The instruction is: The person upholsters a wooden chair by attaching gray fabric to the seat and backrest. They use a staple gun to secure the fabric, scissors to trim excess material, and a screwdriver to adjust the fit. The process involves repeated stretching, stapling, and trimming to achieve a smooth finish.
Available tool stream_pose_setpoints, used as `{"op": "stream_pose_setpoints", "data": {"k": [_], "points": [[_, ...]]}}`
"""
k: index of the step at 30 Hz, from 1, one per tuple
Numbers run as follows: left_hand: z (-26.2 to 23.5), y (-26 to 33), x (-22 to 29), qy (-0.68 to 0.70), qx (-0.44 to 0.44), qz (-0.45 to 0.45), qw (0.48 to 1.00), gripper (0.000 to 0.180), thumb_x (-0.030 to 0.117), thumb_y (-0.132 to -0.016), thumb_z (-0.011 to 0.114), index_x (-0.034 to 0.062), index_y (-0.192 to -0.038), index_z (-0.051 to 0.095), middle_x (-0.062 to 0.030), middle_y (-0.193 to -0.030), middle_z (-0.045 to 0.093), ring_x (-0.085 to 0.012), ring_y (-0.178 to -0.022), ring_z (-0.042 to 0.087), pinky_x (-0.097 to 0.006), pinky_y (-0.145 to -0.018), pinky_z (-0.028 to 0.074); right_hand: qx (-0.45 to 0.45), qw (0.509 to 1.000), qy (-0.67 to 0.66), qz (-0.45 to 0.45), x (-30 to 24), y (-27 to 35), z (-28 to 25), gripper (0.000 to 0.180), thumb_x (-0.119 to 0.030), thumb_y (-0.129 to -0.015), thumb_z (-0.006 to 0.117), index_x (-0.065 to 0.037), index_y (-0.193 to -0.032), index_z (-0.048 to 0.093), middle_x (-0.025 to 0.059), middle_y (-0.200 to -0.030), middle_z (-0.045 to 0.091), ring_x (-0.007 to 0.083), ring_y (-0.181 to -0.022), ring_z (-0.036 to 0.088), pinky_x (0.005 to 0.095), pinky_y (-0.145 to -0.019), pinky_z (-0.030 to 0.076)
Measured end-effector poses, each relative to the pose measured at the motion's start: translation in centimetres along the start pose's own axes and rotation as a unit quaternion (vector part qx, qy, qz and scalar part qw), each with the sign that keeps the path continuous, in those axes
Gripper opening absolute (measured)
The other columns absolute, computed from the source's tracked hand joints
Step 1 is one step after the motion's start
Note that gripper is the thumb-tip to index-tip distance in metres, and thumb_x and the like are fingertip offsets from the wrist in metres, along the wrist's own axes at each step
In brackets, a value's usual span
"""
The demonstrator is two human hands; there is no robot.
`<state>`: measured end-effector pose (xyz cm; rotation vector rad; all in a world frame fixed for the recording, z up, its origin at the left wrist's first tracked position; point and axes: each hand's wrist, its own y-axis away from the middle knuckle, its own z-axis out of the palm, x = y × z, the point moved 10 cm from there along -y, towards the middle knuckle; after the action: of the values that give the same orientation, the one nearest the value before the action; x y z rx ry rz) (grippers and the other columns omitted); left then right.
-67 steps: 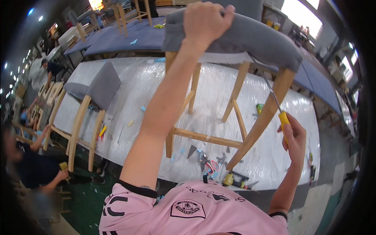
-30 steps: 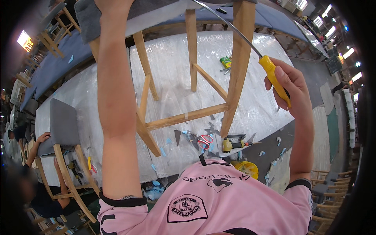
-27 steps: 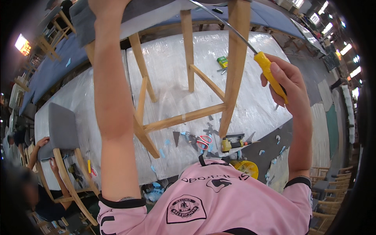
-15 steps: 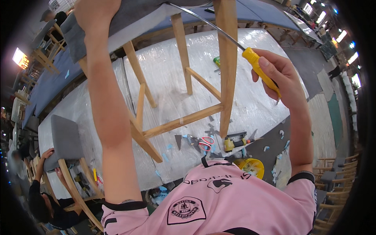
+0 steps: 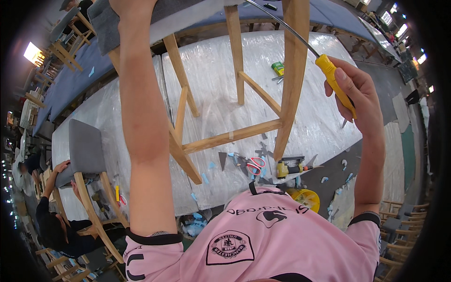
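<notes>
My right hand (image 5: 359,94) is closed round the yellow handle of a screwdriver (image 5: 335,80). Its long metal shank passes across a wooden leg, and the tip is cut off by the top edge. A chair (image 5: 292,70) with pale wooden legs and a grey upholstered seat (image 5: 104,28) stands on the plastic-wrapped table (image 5: 211,66) in front of me. Whitish cloth shows along the seat's underside. At the top edge, my left hand (image 5: 134,5) is by the grey upholstery; its fingers are out of the picture.
Red-handled scissors (image 5: 256,165), a nail gun (image 5: 289,168) and scraps lie on the table's near side. A green box (image 5: 278,69) rests behind the chair. A yellow bucket (image 5: 306,199) stands below. At left, a co-worker (image 5: 51,225) handles another grey chair (image 5: 87,148).
The view has shifted, so the chair and table appear further right and slightly higher. The screwdriver remains in my right hand; its tip, visible before, has left the picture.
</notes>
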<state>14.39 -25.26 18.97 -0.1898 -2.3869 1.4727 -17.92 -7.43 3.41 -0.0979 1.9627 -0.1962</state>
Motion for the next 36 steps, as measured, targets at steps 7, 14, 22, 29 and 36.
{"op": "stream_pose_setpoints", "data": {"k": [7,14,22,29,36], "points": [[-0.1,0.1,0.3,-0.012,0.016,0.008,1.0,0.054,0.055,-0.097,0.054,0.0074,-0.091,0.08,-0.024,-0.088,0.073,-0.0433,-0.088,0.072,-0.051,-0.082,0.055,0.009,0.998,-0.06,0.016,0.1,0.0,1.4,0.047,-0.036,-0.106,0.059,-0.001,-0.137,0.063,0.0049,-0.08,0.066,0.001,-0.042,0.044,0.0177,-0.036,0.032],[0.0,0.6,1.0,-0.011,0.021,0.017,1.0,0.052,0.052,-0.096,0.056,0.007,-0.091,0.08,-0.0233,-0.085,0.073,-0.0432,-0.085,0.071,-0.051,-0.081,0.055,0.027,0.995,-0.094,-0.003,2.1,1.0,2.0,0.046,-0.033,-0.109,0.054,0.0,-0.139,0.061,0.0096,-0.082,0.066,0.0015,-0.04,0.044,0.0159,-0.036,0.033],[-0.5,0.9,1.0,0.009,0.037,0.022,0.999,0.05,0.049,-0.097,0.057,0.0052,-0.085,0.079,-0.0222,-0.082,0.073,-0.0416,-0.081,0.071,-0.05,-0.078,0.054,0.017,0.995,-0.1,-0.003,2.6,0.8,1.7,0.045,-0.033,-0.107,0.058,-0.002,-0.139,0.062,0.0082,-0.084,0.068,0.002,-0.043,0.044,0.0168,-0.037,0.033],[-0.9,0.8,1.9,0.029,0.053,0.05,0.997,0.047,0.042,-0.096,0.059,0.0016,-0.08,0.078,-0.0222,-0.08,0.072,-0.0399,-0.079,0.071,-0.048,-0.078,0.055,0.014,0.996,-0.09,-0.018,3.3,0.3,1.7,0.046,-0.03,-0.107,0.057,0.001,-0.141,0.06,0.0098,-0.084,0.068,0.0014,-0.043,0.042,0.0182,-0.038,0.032],[-1.1,1.4,2.7,0.02,0.045,0.078,0.996,0.044,0.037,-0.096,0.058,0.0004,-0.08,0.077,-0.0215,-0.081,0.072,-0.0391,-0.082,0.069,-0.048,-0.087,0.051,0.023,1.0,-0.02,0.007,0.3,0.9,0.6,0.041,-0.028,-0.106,0.061,-0.002,-0.138,0.064,0.0057,-0.082,0.071,-0.0001,-0.044,0.042,0.0178,-0.038,0.032]]}}
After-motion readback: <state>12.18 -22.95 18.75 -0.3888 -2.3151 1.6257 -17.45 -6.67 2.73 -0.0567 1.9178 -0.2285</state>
